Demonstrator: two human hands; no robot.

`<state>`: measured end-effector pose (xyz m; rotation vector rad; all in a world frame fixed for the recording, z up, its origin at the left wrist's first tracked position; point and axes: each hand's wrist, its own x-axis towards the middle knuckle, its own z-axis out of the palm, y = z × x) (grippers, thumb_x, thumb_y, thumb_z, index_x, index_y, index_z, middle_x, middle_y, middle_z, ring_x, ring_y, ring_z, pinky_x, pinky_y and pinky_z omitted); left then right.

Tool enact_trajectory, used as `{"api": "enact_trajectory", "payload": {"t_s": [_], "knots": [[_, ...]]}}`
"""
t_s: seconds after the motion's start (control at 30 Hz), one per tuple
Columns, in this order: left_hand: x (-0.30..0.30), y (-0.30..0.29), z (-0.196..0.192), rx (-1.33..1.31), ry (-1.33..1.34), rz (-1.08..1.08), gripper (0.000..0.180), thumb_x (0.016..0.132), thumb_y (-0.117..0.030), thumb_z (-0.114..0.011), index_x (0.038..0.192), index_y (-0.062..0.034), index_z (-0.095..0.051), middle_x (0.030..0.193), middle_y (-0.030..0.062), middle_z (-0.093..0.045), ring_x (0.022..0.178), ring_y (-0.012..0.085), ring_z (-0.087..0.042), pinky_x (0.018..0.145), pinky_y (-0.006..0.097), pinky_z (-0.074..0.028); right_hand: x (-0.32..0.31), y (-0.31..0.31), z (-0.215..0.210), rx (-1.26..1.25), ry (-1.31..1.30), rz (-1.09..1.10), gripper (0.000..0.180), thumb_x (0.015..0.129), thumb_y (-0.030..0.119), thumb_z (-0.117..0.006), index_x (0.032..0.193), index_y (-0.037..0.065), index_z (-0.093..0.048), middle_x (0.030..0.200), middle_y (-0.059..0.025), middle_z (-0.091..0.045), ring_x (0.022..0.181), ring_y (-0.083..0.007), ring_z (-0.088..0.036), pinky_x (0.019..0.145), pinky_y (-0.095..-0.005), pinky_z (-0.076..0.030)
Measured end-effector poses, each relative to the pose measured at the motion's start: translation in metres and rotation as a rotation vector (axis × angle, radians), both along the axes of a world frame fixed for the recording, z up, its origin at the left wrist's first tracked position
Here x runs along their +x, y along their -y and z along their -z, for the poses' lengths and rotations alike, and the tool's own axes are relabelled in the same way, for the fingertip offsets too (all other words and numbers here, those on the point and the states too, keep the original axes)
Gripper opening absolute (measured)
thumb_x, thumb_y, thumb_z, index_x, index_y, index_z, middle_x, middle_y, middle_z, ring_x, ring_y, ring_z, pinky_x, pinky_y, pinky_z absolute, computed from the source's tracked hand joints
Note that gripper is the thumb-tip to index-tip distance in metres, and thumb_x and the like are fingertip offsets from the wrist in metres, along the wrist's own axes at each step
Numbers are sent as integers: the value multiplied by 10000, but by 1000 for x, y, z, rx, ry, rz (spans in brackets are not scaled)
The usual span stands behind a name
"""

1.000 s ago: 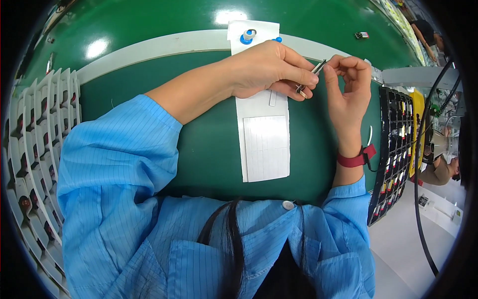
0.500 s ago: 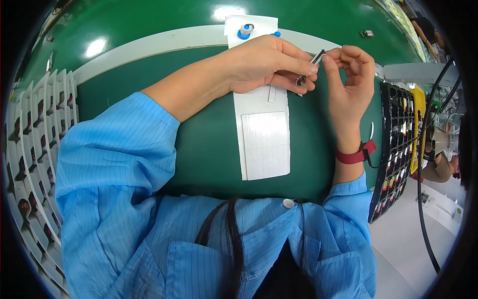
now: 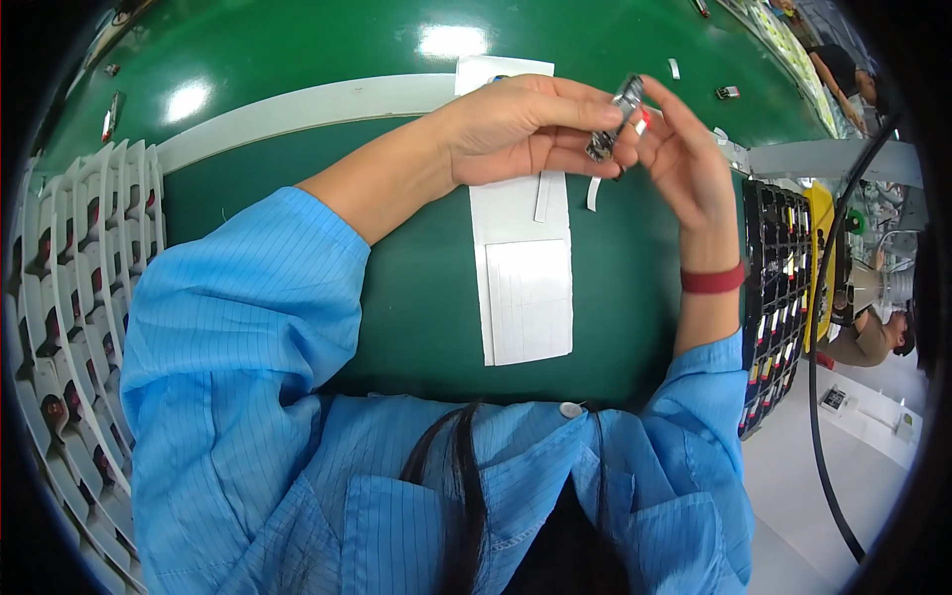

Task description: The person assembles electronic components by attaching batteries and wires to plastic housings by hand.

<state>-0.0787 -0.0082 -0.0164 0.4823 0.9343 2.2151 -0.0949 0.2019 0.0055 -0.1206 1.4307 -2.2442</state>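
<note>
My left hand (image 3: pixel 531 129) pinches a small dark, silvery rectangular electronic part (image 3: pixel 617 119) between thumb and fingers, above the far end of the green mat. My right hand (image 3: pixel 689 164) is closed in at its right side, with the index fingertip at the part's top end; the other fingertips are partly hidden behind it. A small red-and-white piece (image 3: pixel 643 122) shows between the part and my right fingers. Below the hands lie a white sheet stack (image 3: pixel 531 302) marked with strips and a loose white strip (image 3: pixel 593 193).
At the left stand white slotted trays (image 3: pixel 84 297) holding dark and red parts. A black gridded tray (image 3: pixel 778 288) with small parts sits at the right, beside a yellow bin edge (image 3: pixel 821 238). A black cable (image 3: pixel 815 397) hangs there. Another person (image 3: pixel 873 337) is at the far right.
The part has turned, so its broad face now shows. My right hand has come in against it, and its wrist has rotated. The red-and-white piece has come into sight.
</note>
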Motion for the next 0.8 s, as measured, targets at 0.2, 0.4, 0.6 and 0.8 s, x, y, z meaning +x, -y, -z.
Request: {"api": "enact_trajectory", "payload": {"t_s": [0.2,0.4,0.6,0.8], "knots": [[0,-4,1,-100,46,-37,313,857,-147,-531,1089,62,-510,951,131,-585,875,170,-603,805,271,-513,42,7,-5,197,-238,168,382,835,46,-538,1196,-25,-435,992,-137,-602,864,-157,-587,767,-253,-475],[2,-7,3,-236,-33,-46,321,836,-134,-561,1107,32,-520,936,123,-598,874,172,-606,798,278,-508,40,0,2,243,-272,155,351,792,-6,-586,1124,-6,-472,908,-105,-627,786,-134,-597,726,-240,-473],[12,-17,1,-325,-86,-173,349,802,-132,-611,1116,2,-536,980,122,-608,892,179,-606,783,284,-508,46,4,-8,362,-438,223,325,755,-25,-628,1041,-3,-475,863,-115,-619,776,-135,-608,695,-221,-494],[14,-16,3,-372,-127,-186,389,798,-129,-619,1147,5,-510,977,115,-612,849,170,-618,758,287,-520,49,16,-6,424,-488,317,299,747,-20,-644,987,-20,-465,822,-122,-614,758,-137,-609,679,-213,-503]]}}
